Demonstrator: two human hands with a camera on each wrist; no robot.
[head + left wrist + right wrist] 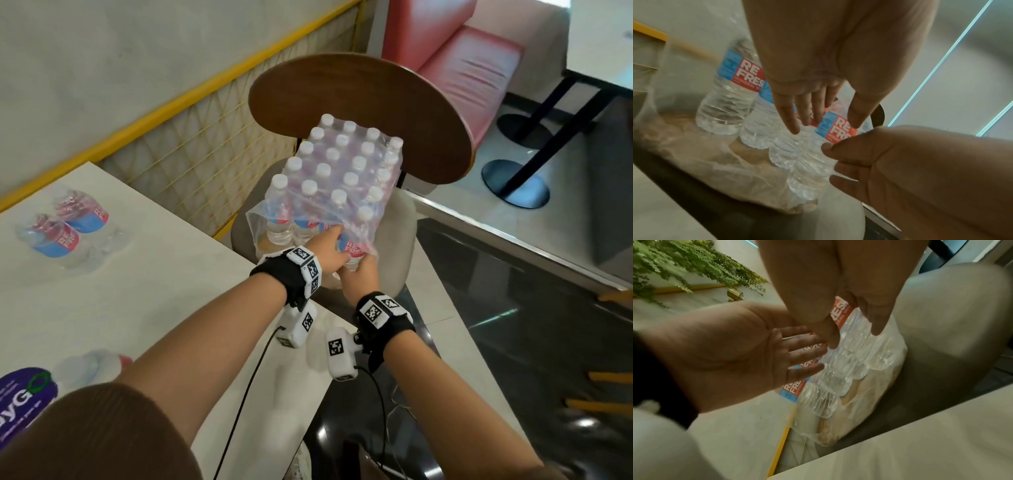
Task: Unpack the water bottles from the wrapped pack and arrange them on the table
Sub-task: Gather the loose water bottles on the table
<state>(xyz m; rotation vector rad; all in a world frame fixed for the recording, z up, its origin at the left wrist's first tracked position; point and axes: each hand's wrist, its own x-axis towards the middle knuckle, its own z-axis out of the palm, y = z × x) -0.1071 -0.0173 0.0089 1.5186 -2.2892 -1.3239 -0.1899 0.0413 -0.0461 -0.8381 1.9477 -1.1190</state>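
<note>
A wrapped pack of water bottles (342,171) stands on a chair seat, its clear wrap torn open at the near end. My left hand (329,246) reaches into the opening with straight fingers (789,116) touching the front bottles. My right hand (359,274) grips the near right corner bottle (813,170) around its lower body, thumb and fingers on either side of it (855,337). Two unpacked bottles (82,209) (51,236) lie side by side on the white table (137,291) at the far left.
The chair's wooden back (359,99) rises behind the pack. A yellow mesh railing (171,109) borders the table. A purple package (24,394) and a blurred bottle (92,363) sit at the table's near left. Dark floor and another table lie to the right.
</note>
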